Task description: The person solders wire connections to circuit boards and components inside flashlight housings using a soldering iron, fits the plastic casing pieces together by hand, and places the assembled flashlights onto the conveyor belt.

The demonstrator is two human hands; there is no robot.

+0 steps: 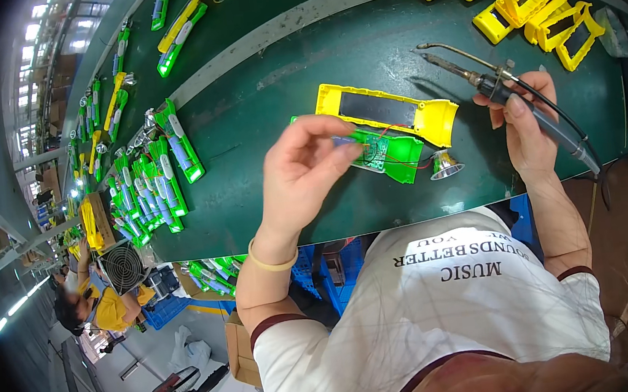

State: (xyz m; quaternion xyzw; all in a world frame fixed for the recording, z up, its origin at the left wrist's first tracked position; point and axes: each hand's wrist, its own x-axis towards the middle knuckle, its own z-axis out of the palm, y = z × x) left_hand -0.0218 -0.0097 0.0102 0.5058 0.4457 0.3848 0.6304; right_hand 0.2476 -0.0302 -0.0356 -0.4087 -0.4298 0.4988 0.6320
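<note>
My right hand (527, 128) grips a soldering iron (570, 144) with a thin curved metal tube alongside its tip; the tip points up and left, above the table. My left hand (298, 178) is over the green flashlight housing (405, 157), thumb and index finger curled toward each other by the circuit board (375, 151). The fingertips are blurred, and anything pinched between them cannot be made out. A yellow housing half with a dark panel (375, 108) lies just beyond the green one. Thin red wires run from the board toward it and toward a silver reflector (445, 164) at the right.
Several yellow housing frames (531, 1) lie at the far right. Many green flashlight bodies (146, 187) are grouped at the left, with more farther along the green table (257, 95). A black fan (124, 266) and a person in yellow (114, 307) are at the left.
</note>
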